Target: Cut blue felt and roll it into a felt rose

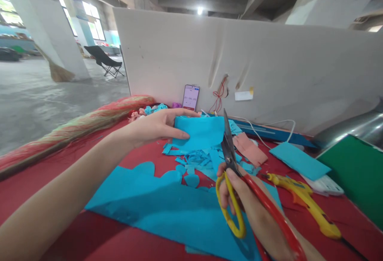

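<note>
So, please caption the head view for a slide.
Left hand holds rectangular blue paper; right hand holds red-and-yellow-handled scissors.

Glaring windows (93, 20) at left, soft shadows, stretched edges

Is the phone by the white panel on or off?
The slim rectangular smartphone is on: its pale purple screen is lit and shows a row of dark digits.
</note>
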Available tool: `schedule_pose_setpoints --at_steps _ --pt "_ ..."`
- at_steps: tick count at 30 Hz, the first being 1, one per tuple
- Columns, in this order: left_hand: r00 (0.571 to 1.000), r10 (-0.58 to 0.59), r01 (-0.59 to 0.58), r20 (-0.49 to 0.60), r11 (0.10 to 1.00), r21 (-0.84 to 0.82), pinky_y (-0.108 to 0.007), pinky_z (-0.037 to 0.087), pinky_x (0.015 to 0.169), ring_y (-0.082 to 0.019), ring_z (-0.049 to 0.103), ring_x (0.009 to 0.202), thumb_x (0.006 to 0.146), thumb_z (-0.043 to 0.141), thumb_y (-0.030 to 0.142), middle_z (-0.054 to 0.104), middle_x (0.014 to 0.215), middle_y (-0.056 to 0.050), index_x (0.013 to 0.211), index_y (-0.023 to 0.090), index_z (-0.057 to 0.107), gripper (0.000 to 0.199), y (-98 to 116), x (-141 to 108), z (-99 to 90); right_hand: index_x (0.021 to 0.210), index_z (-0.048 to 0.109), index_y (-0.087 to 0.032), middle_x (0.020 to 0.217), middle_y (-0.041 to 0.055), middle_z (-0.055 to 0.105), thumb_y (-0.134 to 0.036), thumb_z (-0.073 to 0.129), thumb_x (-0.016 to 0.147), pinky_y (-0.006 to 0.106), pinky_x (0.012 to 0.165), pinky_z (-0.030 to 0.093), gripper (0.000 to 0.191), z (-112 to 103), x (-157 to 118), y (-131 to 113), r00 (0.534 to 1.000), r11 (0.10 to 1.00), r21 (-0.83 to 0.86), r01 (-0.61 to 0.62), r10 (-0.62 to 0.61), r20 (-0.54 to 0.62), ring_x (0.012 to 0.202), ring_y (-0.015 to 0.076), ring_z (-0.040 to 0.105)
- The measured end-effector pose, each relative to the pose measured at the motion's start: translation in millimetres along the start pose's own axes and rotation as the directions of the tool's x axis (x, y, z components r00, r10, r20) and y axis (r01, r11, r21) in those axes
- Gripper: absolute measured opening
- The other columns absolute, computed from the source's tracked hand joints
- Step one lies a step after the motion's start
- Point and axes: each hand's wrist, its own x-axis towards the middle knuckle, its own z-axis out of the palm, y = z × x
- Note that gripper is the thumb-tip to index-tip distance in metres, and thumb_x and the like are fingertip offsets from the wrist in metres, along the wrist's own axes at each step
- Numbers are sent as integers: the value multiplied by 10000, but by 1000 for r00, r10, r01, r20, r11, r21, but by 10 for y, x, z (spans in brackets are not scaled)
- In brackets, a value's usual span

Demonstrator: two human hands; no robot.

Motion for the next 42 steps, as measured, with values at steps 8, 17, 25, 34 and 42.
schedule_pose_setpoints --at_steps 8,17,25,34,42 --pt "972 -174 204 156 958 -203 -156 399 424 -69 484 484 684 640 200 514 597 58 1206 231 514 538 23 13 28 814 538 -187 380 -52 407 -696 385 759 198 380 326 534 78 -62 -89 988 993 -14 -114 112 -102 360 95 398" --pt "988 -126 127 95 992 -7 -163 311 371 -63 374 411 695 648 246 363 489 87 1179 218 527 500 22 5 73 768 508 -179 385 -40 480 -661 508 689 189 357 359 489 -39 98 -43 993 985 145 -99 107 -48 338 97 428" --pt "975 185 -131 -122 925 356 -215 454 518 -123 557 591 754 583 297 637 745 -2 988 164 599 269 20 -35 346 931 416 -248 841 29 672 -514 746 519 284 572 514 591 -126 312 -21 998 899 436 -39 56 -27 754 200 628" --pt "662 745 -507 88 357 784 -293 401 631 -170 558 708 793 534 180 712 886 -30 870 199 615 113 -109 -128 581 866 468 -251 790 -30 490 -460 770 544 207 487 465 489 -183 131 -46 981 832 554 -24 128 -149 709 136 528" --pt "667 743 -582 57 472 662 -386 369 867 -217 532 955 769 588 147 635 1066 -100 1028 191 571 263 -165 -10 556 922 466 -248 782 -44 529 -328 766 594 226 589 528 452 -265 180 -56 982 862 507 31 69 -177 794 151 576"
